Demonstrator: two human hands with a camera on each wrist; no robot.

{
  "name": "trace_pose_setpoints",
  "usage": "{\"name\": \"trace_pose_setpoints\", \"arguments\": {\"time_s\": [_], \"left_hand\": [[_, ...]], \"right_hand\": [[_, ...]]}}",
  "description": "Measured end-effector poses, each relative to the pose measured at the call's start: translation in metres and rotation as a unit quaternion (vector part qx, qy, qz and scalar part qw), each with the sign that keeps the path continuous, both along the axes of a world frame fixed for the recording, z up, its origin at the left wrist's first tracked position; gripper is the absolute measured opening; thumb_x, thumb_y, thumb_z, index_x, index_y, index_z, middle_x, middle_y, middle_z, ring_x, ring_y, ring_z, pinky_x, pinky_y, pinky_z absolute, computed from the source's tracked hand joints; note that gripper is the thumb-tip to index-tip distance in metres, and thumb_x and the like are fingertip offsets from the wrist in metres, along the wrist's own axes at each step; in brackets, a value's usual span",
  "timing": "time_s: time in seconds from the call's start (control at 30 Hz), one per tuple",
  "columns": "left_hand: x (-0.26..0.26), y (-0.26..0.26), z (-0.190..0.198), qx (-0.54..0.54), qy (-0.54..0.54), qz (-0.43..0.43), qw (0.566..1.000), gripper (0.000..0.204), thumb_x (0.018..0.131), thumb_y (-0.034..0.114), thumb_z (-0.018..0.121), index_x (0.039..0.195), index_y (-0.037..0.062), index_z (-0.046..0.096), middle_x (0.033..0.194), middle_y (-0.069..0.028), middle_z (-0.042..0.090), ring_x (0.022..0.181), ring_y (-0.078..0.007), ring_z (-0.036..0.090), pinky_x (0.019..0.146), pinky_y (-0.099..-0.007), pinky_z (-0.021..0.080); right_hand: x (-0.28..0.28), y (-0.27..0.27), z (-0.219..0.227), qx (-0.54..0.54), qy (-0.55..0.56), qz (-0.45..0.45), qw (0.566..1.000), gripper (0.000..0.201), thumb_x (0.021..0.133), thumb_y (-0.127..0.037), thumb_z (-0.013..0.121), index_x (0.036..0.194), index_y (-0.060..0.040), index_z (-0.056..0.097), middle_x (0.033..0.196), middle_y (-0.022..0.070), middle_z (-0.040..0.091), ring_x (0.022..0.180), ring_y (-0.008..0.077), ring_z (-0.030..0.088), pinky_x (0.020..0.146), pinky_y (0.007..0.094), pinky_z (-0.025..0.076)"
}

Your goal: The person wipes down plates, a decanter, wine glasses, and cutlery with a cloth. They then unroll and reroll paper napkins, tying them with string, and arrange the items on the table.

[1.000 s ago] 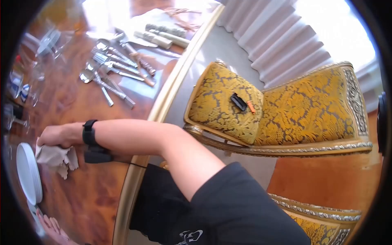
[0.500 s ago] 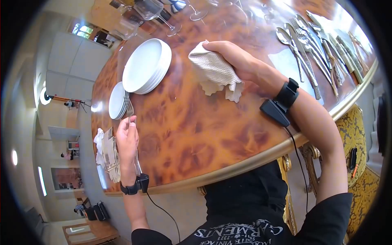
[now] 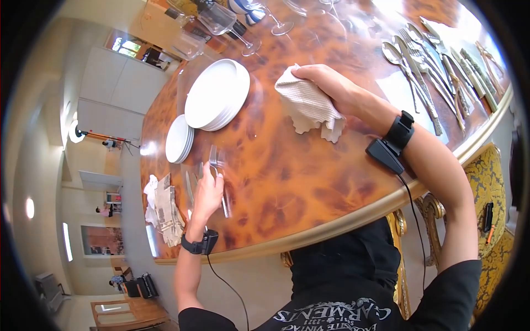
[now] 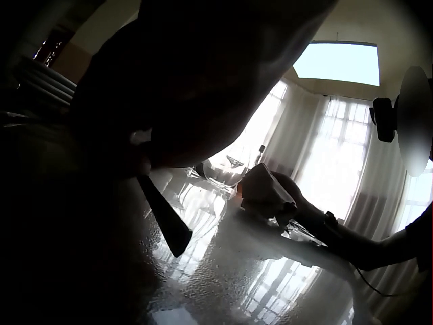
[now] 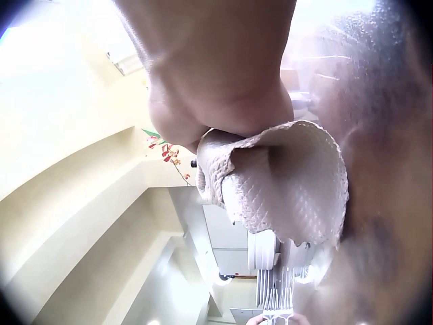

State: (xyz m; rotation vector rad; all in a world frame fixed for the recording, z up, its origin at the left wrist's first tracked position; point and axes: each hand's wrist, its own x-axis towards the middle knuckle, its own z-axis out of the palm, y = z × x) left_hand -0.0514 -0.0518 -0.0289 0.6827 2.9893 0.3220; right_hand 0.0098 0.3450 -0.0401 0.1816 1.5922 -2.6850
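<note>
In the head view, stemmed glasses [image 3: 218, 21] are standing at eleven o'clock; whether they are containing anything is impossible to tell. Below them, large white plates [image 3: 216, 94] are lying stacked, with small plates [image 3: 179, 139] stacked just beside them at their seven o'clock. Loose cutlery [image 3: 419, 69] is spreading at two o'clock, and a pale bundle [image 3: 167, 207] is lying at the left hand's nine o'clock. The left hand [image 3: 207, 196] is pinching a fork [image 3: 213, 157] between thumb and fingers, tines pointing toward twelve. The right hand [image 3: 334, 91] is gripping a cream cloth [image 3: 309, 105], which is hanging at its eight o'clock; the right forearm is reaching between cloth and cutlery.

In the left wrist view, the left hand is showing as a dark shape, a flat handle sticking out below it; the cloth is showing at four o'clock.

In the right wrist view, the cloth is drooping in loose folds under the curled right hand, and the fork is standing at five o'clock, mirrored in the glossy table [image 5: 385, 203].
</note>
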Motion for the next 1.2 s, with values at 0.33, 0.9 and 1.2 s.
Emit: {"name": "trace_pose_setpoints", "arguments": {"time_s": [0.33,0.9,1.2], "left_hand": [[0.016,0.019,0.015,0.035,-0.045,0.018,0.998,0.061,0.092,0.012,0.054,0.144,-0.0042,0.027,0.058,-0.0142,0.058,0.053,-0.0275,0.059,0.059,-0.0386,0.046],[0.012,0.012,0.016,0.064,0.041,0.019,0.997,0.049,0.093,0.016,0.06,0.136,0.0021,0.041,0.064,-0.003,0.052,0.057,-0.0098,0.049,0.057,-0.0257,0.042],[0.022,0.09,0.036,0.417,-0.098,-0.012,0.904,0.01,0.097,0.01,0.058,0.093,0.0016,0.06,0.069,0.0026,0.053,0.056,-0.0029,0.047,0.049,-0.0174,0.036]], "right_hand": [[0.001,-0.004,-0.005,0.03,0.005,0.032,0.999,0.033,0.096,-0.03,0.053,0.1,0.0016,0.062,0.089,0.0082,0.065,0.074,0.0152,0.06,0.066,0.0321,0.049],[0.002,-0.004,-0.005,0.068,-0.012,0.019,0.997,0.035,0.092,-0.031,0.055,0.1,0.0025,0.063,0.091,0.009,0.066,0.076,0.0148,0.06,0.067,0.0311,0.048],[0.001,-0.002,-0.005,0.013,-0.022,0.019,0.999,0.03,0.097,-0.031,0.057,0.106,-0.0026,0.06,0.093,0.005,0.064,0.079,0.0115,0.062,0.068,0.0281,0.052]]}}
